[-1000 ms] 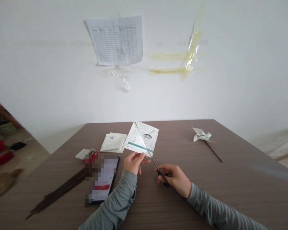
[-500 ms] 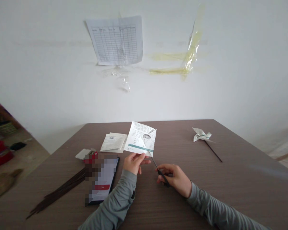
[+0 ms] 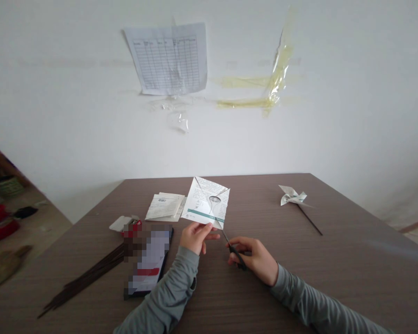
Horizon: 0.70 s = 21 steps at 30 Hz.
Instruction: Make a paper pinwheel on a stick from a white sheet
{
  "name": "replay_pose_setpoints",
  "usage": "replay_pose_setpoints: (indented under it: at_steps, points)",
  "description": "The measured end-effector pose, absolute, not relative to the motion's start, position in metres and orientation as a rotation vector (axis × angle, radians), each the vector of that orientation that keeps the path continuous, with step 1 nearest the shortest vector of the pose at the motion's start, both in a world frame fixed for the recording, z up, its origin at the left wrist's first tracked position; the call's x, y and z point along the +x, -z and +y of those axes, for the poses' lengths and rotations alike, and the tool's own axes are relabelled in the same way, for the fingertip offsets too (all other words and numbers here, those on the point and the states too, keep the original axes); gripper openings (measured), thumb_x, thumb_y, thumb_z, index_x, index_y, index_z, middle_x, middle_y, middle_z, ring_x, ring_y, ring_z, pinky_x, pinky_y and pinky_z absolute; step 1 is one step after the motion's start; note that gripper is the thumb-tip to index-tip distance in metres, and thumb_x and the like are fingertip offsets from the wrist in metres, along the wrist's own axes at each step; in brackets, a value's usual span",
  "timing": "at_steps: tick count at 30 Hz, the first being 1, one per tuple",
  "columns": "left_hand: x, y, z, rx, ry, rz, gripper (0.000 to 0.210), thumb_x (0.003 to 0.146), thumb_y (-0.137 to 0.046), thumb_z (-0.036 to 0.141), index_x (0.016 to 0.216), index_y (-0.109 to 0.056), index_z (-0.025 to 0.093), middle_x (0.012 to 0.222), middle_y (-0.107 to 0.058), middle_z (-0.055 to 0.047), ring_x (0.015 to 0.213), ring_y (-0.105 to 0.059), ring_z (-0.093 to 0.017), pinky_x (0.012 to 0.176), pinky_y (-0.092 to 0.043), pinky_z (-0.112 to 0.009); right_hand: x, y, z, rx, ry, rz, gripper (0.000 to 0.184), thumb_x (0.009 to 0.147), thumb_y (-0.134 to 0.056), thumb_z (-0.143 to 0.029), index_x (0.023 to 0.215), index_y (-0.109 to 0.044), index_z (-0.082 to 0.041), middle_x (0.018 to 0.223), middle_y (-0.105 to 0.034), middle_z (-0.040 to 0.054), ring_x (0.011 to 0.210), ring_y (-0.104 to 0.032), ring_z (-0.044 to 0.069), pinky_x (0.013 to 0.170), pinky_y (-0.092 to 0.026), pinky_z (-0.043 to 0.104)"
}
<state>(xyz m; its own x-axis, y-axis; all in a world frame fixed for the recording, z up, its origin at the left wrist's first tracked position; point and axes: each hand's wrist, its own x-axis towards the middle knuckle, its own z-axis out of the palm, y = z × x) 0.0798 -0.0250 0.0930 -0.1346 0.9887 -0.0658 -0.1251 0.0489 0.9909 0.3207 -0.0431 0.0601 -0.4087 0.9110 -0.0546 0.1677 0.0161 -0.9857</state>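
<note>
My left hand (image 3: 196, 237) pinches the lower edge of a square printed paper (image 3: 202, 204), holding it up above the table. Slits run in from several of the paper's corners, and a teal stripe crosses its lower part. Scissors (image 3: 237, 258) with black handles are in my right hand (image 3: 256, 257), fingers around the grips. Their blade tips meet the paper's lower right corner. A finished paper pinwheel (image 3: 293, 196) on a dark stick lies apart at the right.
Folded papers (image 3: 164, 207) lie left of the held sheet. Nearer me are an open small red-and-white box (image 3: 123, 223), a bundle of dark sticks (image 3: 87, 273) and a phone (image 3: 148, 273), partly pixelated. A white wall with a taped chart (image 3: 170, 58) rises behind the table (image 3: 334, 278).
The paper has shifted slightly right, and a slit at its upper left corner now shows. The scissors have drawn back a little toward the lower right corner.
</note>
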Motion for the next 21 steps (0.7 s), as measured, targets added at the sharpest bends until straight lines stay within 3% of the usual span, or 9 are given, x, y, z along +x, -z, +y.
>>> replay_pose_setpoints:
  at_steps: [21]
  points:
    - [0.0790,-0.0906,-0.0247,0.972,-1.333,1.193,0.018,0.100,-0.100,0.016,0.091,-0.085,0.017,0.099,-0.100,-0.012,0.079,-0.100,-0.028,0.036,-0.045,-0.013,0.3185,-0.0562,-0.0427,-1.062,-1.488,-1.610,0.061,0.088,-0.100,-0.073,0.120,-0.091,-0.021,0.090,-0.094,0.0100,0.081,-0.082,0.029,0.078,-0.066,0.042]
